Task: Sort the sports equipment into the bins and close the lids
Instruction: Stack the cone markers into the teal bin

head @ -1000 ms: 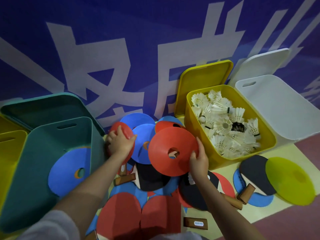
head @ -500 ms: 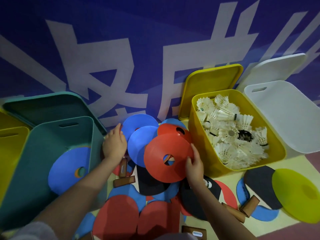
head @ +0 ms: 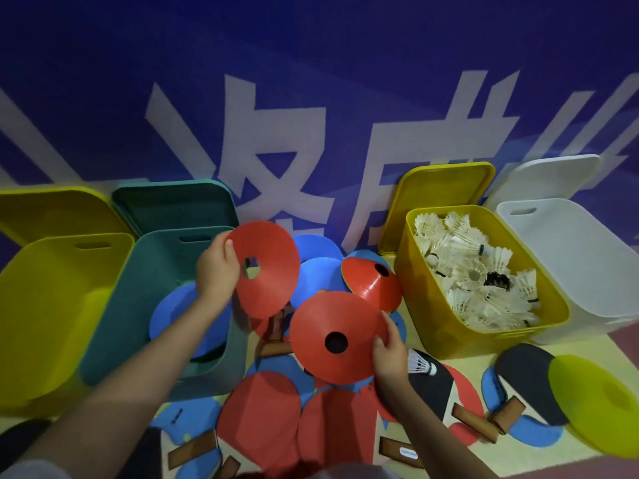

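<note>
We see the left hand [head: 218, 271] gripping a red cone disc [head: 268, 267] by its left edge, thumb on the face and fingers curled behind, held up tilted at the rim of the green bin [head: 138, 305]. A second ago that hand was low on the pile, pressing on a red disc beside the bin; now it is raised with a disc in its grip. The right hand [head: 390, 350] pinches the right edge of a second red cone disc [head: 333, 337], fingers curled over the rim, same disc as before but now lower and closer to us, above the paddles. A blue disc [head: 179, 312] lies inside the green bin, unchanged. Between the hands a third red cone [head: 375, 285] sits on the blue discs [head: 318, 274] in the pile. Red paddles [head: 262, 409] lie on the floor below, and a lone shuttlecock [head: 420, 363] rests on a black paddle [head: 432, 385] just beside the right hand. The yellow bin on the right [head: 435, 326] holds shuttlecocks [head: 473, 267], its lid [head: 435, 195] standing open behind it; the white bin [head: 570, 271] is next to it. The view has swung left, so another yellow bin [head: 52, 305] now shows fully at far left. A yellow-green disc [head: 601, 402] lies over a black paddle at lower right.
</note>
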`<state>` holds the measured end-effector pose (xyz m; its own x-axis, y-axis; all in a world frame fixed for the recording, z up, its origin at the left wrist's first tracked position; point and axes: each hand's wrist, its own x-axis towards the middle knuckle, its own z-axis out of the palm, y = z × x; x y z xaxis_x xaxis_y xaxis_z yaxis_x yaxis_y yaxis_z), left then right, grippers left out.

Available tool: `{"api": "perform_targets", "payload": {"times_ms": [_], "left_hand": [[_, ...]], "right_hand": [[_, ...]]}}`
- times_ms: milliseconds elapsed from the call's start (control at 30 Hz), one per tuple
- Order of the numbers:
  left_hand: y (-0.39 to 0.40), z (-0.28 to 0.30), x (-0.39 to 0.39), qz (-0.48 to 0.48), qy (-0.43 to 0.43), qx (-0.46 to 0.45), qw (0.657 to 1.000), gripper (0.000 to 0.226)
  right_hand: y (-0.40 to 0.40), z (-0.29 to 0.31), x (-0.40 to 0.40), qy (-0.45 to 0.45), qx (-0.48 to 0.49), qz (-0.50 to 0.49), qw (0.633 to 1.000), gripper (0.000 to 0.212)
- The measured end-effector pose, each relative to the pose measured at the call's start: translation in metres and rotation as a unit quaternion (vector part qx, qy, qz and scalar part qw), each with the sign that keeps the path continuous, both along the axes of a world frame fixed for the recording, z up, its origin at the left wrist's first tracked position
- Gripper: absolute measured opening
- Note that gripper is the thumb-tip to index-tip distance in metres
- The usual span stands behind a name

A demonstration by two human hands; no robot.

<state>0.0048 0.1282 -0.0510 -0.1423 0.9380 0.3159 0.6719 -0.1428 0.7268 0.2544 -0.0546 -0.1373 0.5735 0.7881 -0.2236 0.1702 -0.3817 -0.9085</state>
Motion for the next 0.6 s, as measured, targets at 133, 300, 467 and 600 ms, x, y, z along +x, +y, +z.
{"api": "perform_targets", "payload": {"times_ms": [133,300,467,600], "left_hand": [[-0.008,0.004,-0.050,0.016,-0.064,-0.005,0.998,0.032],[-0.012,0.003,-0.115,0.046,-0.064,-0.018,0.997,0.039],[-0.015,0.003,-0.159,0.062,-0.036,-0.055,0.996,0.047],[-0.009,-0.013,-0.182,0.040,0.033,-0.091,0.995,0.053]], "right_hand": [[0.010,0.015,-0.018,0.001,0.014,0.000,1.000,0.055],[0.030,0.031,-0.047,0.019,0.023,-0.024,0.999,0.054],[0.041,0.033,-0.075,0.035,0.039,-0.046,0.998,0.054],[0.047,0.030,-0.094,0.042,0.049,-0.063,0.996,0.055]]}}
